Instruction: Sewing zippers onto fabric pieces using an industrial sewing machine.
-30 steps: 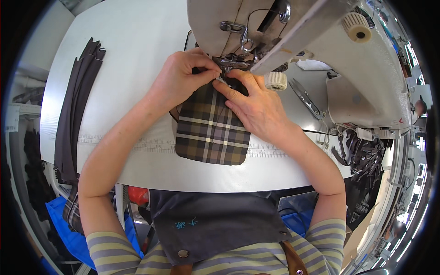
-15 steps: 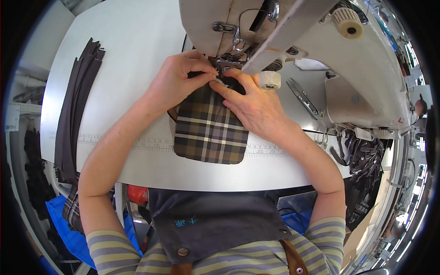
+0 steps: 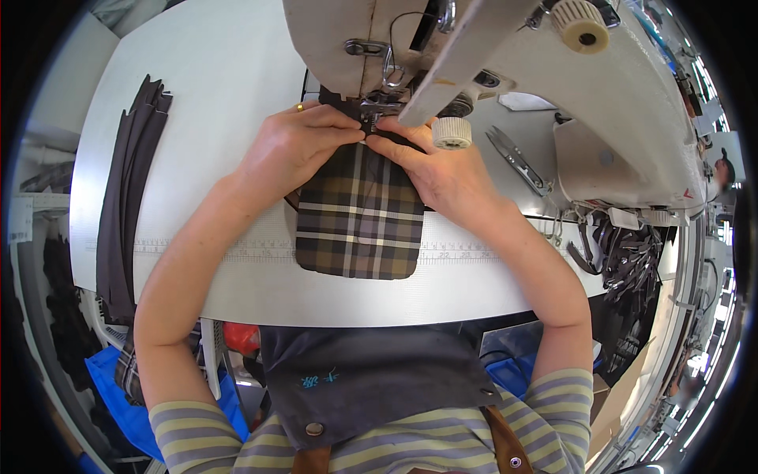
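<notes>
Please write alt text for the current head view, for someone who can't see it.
A person's left hand and right hand meet at the far end of a plaid fabric piece, close to a sewing machine's presser foot. Dark fabric strips lie left on a white table; metal snips lie right.

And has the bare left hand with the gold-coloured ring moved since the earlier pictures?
Yes: the left hand has shifted slightly leftward and toward the person's body, judged against the off-white metal sewing machine.
</notes>
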`<state>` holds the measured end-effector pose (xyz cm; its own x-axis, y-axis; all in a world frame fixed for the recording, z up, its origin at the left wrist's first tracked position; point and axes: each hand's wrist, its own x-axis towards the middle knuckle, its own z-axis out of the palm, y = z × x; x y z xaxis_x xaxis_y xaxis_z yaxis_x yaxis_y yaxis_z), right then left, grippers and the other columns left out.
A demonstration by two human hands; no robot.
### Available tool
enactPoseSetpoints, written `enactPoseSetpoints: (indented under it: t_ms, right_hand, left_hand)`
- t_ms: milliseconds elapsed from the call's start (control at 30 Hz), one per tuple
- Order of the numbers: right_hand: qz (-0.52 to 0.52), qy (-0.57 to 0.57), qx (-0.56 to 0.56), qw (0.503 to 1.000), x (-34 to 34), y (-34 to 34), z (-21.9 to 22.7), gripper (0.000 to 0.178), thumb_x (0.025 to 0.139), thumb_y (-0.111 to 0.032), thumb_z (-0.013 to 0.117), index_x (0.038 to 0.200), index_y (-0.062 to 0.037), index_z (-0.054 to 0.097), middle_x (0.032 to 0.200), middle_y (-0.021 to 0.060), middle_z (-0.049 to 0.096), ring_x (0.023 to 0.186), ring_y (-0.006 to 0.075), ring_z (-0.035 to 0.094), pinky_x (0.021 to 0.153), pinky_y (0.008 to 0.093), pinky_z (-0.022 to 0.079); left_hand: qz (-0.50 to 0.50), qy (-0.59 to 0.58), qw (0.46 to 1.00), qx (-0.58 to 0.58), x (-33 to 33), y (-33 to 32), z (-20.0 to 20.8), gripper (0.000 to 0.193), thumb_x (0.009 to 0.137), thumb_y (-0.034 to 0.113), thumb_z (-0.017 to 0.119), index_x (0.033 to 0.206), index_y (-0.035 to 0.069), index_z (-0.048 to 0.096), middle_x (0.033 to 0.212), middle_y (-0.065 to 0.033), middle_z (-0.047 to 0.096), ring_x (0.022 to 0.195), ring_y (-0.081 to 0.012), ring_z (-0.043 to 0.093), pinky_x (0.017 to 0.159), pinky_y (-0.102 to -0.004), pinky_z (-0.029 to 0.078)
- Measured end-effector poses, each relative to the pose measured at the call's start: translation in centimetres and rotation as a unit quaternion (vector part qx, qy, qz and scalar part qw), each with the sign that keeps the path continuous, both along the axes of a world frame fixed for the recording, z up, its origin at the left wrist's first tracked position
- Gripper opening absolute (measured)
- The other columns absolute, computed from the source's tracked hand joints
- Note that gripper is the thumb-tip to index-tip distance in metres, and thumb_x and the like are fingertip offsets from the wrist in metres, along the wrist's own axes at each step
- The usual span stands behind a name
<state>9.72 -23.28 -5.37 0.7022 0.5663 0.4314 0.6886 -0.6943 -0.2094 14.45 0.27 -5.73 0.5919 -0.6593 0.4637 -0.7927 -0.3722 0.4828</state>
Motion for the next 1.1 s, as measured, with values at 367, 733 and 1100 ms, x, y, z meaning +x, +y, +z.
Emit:
enactPoseSetpoints:
  t_ms: [367,733,1100]
  right_hand:
    - [-0.008,-0.021,-0.001,1.0,1.2,-0.2,-0.7,0.023,0.075,-0.006,0.067,0.097,-0.011,0.069,0.09,0.0055,0.061,0.091,0.027,0.056,0.08,0.0381,0.047]
    - [-0.026,0.035,0.009,0.999,0.8,-0.2,-0.2,0.04,0.083,-0.002,0.06,0.12,-0.0148,0.063,0.107,0.008,0.066,0.093,0.0314,0.063,0.078,0.0381,0.053]
    - [0.002,0.013,0.035,0.999,1.2,-0.7,-0.6,0.039,0.081,-0.002,0.063,0.119,-0.013,0.064,0.107,0.0075,0.067,0.094,0.0302,0.065,0.079,0.0367,0.053]
  left_hand:
    - [0.041,-0.035,0.998,-0.023,0.9,-0.8,-0.4,0.022,0.073,-0.004,0.063,0.089,0.007,0.073,0.093,-0.0042,0.069,0.088,-0.0255,0.064,0.076,-0.0345,0.054]
    - [0.038,-0.026,0.999,-0.02,0.9,-0.7,-0.4,0.022,0.072,-0.004,0.063,0.089,0.006,0.073,0.094,-0.0051,0.069,0.09,-0.0261,0.064,0.078,-0.0343,0.054]
    - [0.123,0.166,0.976,-0.073,0.6,-0.4,0.2,0.028,0.072,-0.007,0.061,0.094,0.006,0.072,0.098,-0.0046,0.068,0.097,-0.0268,0.062,0.087,-0.0347,0.051]
